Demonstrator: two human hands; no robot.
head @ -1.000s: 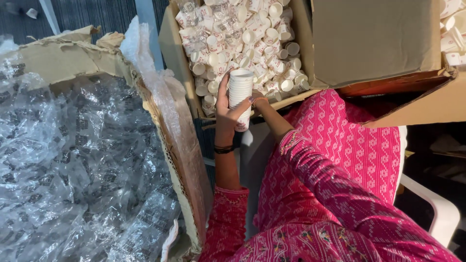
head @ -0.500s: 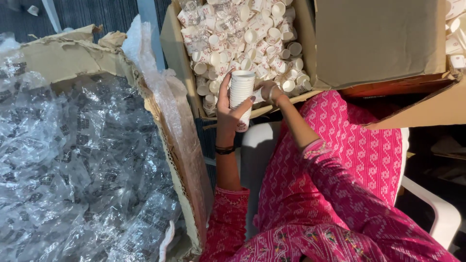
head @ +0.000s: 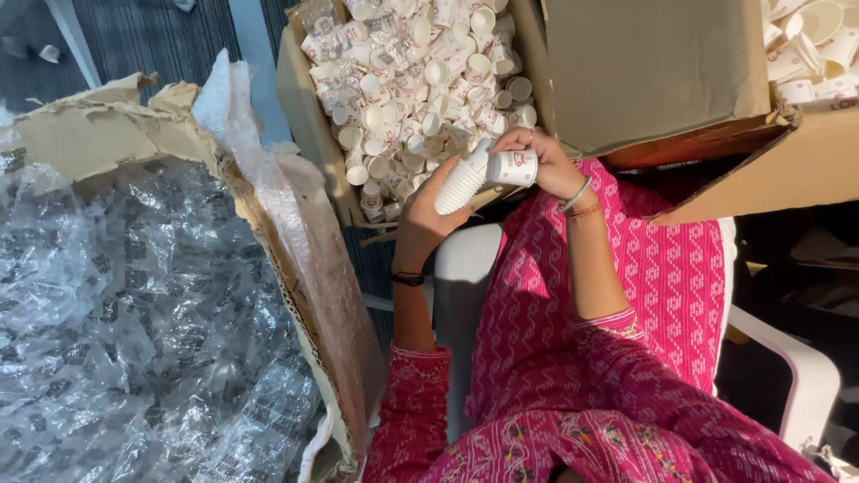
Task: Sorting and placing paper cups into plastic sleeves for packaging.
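Tilting now, the stack of cups (head: 463, 183) rests gripped in the left hand (head: 420, 224) while the right hand (head: 544, 161) pinches a newly added paper cup (head: 513, 167) onto its top

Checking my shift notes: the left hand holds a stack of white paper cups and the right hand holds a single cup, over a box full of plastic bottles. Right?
One slip: the box holds loose white paper cups, not bottles, as the head view shows. The left hand does hold the stack, the right hand a single cup.
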